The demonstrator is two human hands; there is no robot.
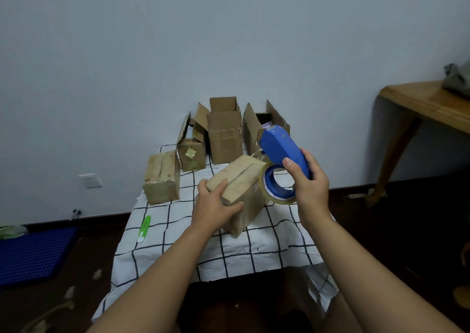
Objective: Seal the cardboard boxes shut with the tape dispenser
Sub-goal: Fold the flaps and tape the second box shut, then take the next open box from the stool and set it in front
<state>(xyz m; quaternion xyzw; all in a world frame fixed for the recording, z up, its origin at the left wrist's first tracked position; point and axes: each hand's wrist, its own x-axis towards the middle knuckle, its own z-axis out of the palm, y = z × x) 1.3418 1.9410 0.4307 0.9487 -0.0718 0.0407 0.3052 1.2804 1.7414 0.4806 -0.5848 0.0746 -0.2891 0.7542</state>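
Observation:
A closed cardboard box (244, 180) sits tilted on the checked cloth in the middle of the table, with tape along its top seam. My left hand (216, 203) grips its near top corner, fingers over the top and thumb on the side. My right hand (309, 182) holds the blue tape dispenser (278, 147) by its handle, raised just right of the box. Its roll of clear tape (278, 186) hangs at the box's far right corner. A taped box (162, 177) stands at the left. Three open boxes (225, 134) stand at the back.
A green and white cutter (144, 228) lies on the checked cloth (178, 243) at the front left. A wooden table (429, 103) stands at the right by the wall. A blue mat (35, 253) and paper scraps lie on the dark floor at the left.

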